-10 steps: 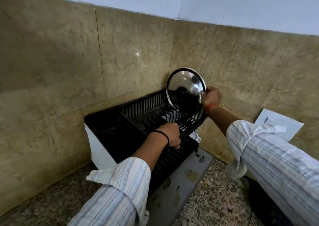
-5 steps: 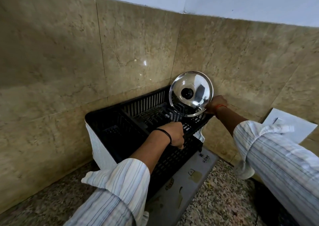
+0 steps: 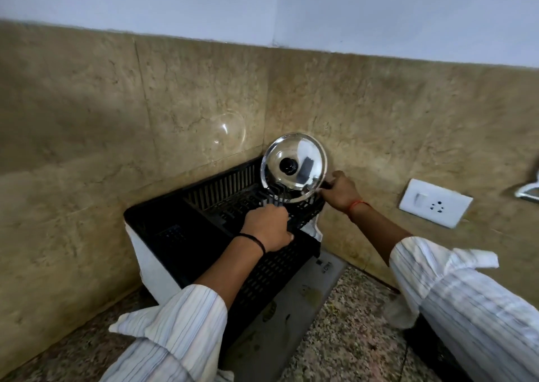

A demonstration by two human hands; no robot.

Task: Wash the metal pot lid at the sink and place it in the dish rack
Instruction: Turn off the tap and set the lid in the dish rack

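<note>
The shiny metal pot lid (image 3: 303, 160) with a black knob stands on edge at the far right end of the black plastic dish rack (image 3: 221, 189), leaning toward the tiled corner. My right hand (image 3: 339, 190) grips the lid's lower right rim. My left hand (image 3: 267, 227) is closed over the rack's front rim near the upright prongs. Striped sleeves cover both forearms.
The rack sits on a white base in the corner of a speckled stone counter (image 3: 344, 335). A grey mat (image 3: 288, 320) lies under its front. A white switch and socket plate (image 3: 434, 202) is on the right wall. Beige tiles back the corner.
The lid has come down and turned its knob side toward me, settling at the rack's right end. My right hand slid to its lower rim. My left hand stayed on the rack.
</note>
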